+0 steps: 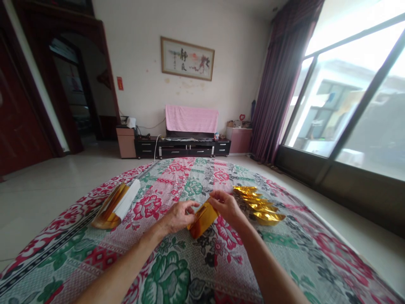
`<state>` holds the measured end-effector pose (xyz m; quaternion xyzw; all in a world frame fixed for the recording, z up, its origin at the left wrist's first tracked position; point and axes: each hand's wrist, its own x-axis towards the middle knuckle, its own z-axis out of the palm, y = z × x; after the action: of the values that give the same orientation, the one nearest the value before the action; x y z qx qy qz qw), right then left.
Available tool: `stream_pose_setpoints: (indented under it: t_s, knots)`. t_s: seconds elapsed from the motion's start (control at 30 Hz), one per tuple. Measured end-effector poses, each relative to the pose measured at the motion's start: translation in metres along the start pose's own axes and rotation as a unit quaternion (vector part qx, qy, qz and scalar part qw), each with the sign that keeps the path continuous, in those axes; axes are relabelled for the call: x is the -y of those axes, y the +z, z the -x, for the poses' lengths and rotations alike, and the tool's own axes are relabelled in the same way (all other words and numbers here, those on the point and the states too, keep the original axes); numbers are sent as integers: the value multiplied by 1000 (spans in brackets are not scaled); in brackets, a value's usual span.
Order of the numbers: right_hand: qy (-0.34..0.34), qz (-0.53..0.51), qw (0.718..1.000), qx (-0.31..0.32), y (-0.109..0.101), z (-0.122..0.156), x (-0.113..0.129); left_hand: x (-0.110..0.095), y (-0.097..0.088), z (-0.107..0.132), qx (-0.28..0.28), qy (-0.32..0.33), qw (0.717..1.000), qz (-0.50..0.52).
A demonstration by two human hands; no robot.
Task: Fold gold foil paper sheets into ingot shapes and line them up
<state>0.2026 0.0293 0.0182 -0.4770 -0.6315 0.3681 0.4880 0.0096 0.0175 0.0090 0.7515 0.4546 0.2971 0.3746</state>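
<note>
A folded piece of gold foil paper (204, 220) is held between my two hands above the flowered tablecloth (167, 278). My left hand (180, 216) grips its left edge with thumb and fingers. At its upper right corner, my right hand (226, 204) pinches the paper. To the right lies a row of several folded gold paper ingots (268, 217), shiny and boat-shaped. On the left rests a bundle of gold paper sheets (112, 204), partly wrapped in a white sheet (128, 200).
The round table fills the foreground. Beyond it stand a low black TV cabinet (190, 150) and a TV under a pink cloth (192, 118). A purple curtain (272, 84) and large windows are at the right, a doorway at the left.
</note>
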Motion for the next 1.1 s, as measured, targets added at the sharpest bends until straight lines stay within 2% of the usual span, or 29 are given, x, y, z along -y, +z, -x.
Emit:
stream_pose_setpoints:
  t_s: [0.13,0.27,0.5,0.63,0.8,1.0,1.1]
  knots:
    - [27,-66,997,17,7,2,3,-9,3,3,32,-6,996,84]
    - [43,-155,987,27,15,6,4,-10,10,2,-22,-61,987,144]
    - [84,-254,959,96,19,13,-6,-3,19,-4,-71,-79,962,251]
    - [99,-274,951,101,21,14,-8,-2,20,-4,-77,-85,955,273]
    - [83,-310,942,99,20,14,-5,-7,20,-2,-84,-87,951,283]
    - [137,-389,904,118,17,13,-1,-10,19,-2,-90,-104,939,314]
    - [151,-403,896,111,17,12,-2,-10,19,-2,-86,-103,938,319]
